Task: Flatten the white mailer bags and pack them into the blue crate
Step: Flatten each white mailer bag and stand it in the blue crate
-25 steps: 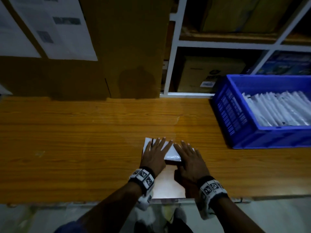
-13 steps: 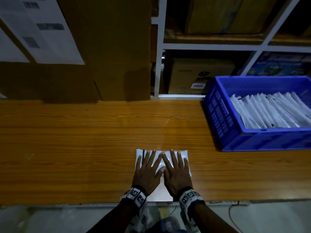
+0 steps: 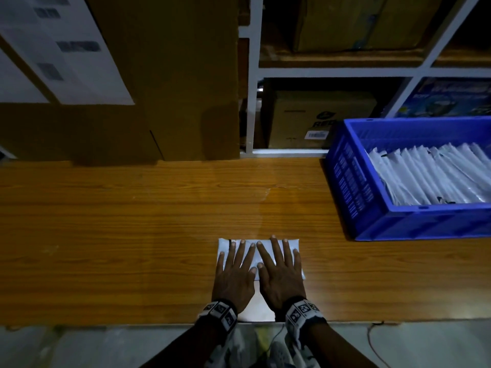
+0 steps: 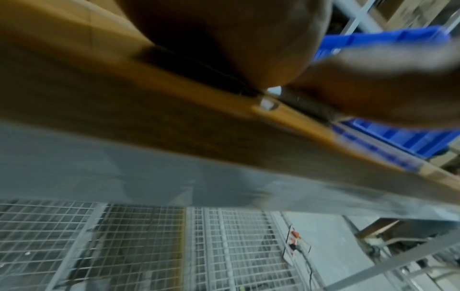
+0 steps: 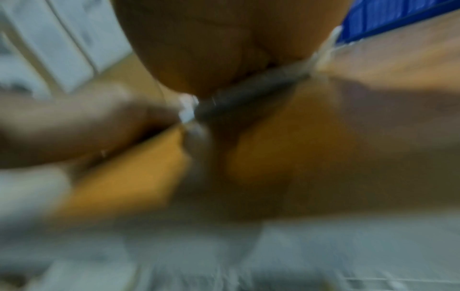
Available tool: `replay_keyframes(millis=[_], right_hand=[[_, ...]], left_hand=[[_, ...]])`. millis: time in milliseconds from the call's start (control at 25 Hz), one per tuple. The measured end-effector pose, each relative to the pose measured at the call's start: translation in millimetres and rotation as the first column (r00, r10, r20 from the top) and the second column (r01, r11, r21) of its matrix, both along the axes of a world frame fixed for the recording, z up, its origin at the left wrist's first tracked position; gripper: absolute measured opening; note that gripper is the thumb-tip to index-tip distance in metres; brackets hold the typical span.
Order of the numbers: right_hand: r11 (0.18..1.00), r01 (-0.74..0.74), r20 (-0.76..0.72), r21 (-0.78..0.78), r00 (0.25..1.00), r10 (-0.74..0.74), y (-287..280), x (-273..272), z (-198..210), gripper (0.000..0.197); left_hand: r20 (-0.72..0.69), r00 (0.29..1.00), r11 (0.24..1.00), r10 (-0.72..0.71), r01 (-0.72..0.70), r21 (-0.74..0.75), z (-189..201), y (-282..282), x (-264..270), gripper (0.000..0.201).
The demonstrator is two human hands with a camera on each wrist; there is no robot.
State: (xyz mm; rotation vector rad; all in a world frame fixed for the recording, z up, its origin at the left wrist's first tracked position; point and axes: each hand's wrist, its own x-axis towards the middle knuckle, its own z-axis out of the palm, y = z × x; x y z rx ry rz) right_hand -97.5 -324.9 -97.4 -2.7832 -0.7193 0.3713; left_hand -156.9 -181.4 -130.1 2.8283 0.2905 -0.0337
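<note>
A white mailer bag (image 3: pixel 261 245) lies flat on the wooden table (image 3: pixel 132 235) near its front edge. My left hand (image 3: pixel 235 266) and right hand (image 3: pixel 279 264) press down on it side by side, palms flat and fingers straight and spread. Most of the bag is hidden under them. The blue crate (image 3: pixel 398 224) stands at the right of the table and holds several white mailer bags (image 3: pixel 430 179) in a row. Both wrist views are blurred; the left wrist view shows the palm (image 4: pixel 236 39) on the table and a piece of the crate (image 4: pixel 398 137).
A tall cardboard box (image 3: pixel 164 75) stands at the back of the table with white paper sheets (image 3: pixel 66 49) on it. A white shelf rack (image 3: pixel 252 88) with more boxes is behind the crate. A metal grid floor (image 4: pixel 124 246) lies below the table edge.
Both hands have spread out flat and parallel over the bag, which now lies wider and smoother. The head view has shifted left, so the crate sits nearer the hands in the picture.
</note>
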Motion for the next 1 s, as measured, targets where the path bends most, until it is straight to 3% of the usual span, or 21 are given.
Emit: replay_keyframes(millis=[120,400,600,880,1000], right_hand=[[1.000,-0.010,-0.041,0.012,0.999,0.011,2.7,2.2,8.2,0.054],[1.000,0.001,0.015,-0.001,1.000,-0.001,-3.7,-9.4,-3.8,0.053],[1.000,-0.003,-0.032,-0.020,0.999,0.002,-0.9,-1.4,-5.2,0.052],[0.998,-0.061,-0.147,-0.019,0.987,0.058,-3.3,9.1,1.8,0.053],[0.999,-0.034,-0.090,0.017,0.995,0.035,-3.2,9.6,14.1,0.053]], left_hand=[[-0.015,1.000,1.000,-0.001,0.001,0.010,-3.7,0.4,1.3,0.061],[-0.005,1.000,1.000,-0.025,0.026,0.016,-5.1,1.0,-4.2,0.061],[-0.002,0.999,0.999,-0.034,0.034,0.040,0.9,8.2,1.8,0.060],[-0.117,0.992,0.999,-0.040,0.043,0.022,-4.1,9.2,8.9,0.059],[-0.104,0.994,1.000,-0.030,0.030,-0.002,-0.3,9.8,9.2,0.060]])
